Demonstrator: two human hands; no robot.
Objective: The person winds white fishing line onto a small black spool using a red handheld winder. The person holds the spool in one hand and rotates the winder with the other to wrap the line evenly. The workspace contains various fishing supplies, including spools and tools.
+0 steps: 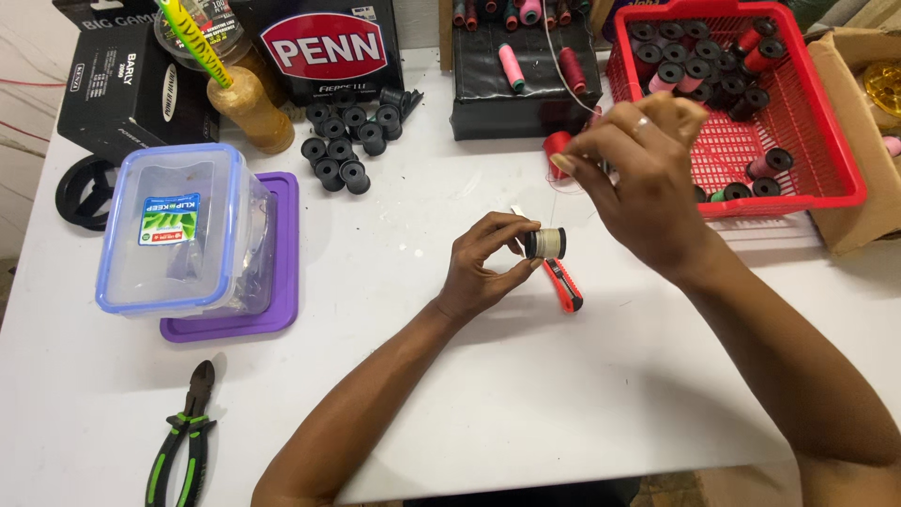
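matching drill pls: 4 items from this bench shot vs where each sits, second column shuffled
1. small spool
2. pliers
3. red basket
4. clear lidded box

a. on the purple lid, table left
b. table's far right, holding dark spools
c. pinched in the left hand
d. near edge, lower left

Pairs: 1-c, 2-d, 3-b, 4-a
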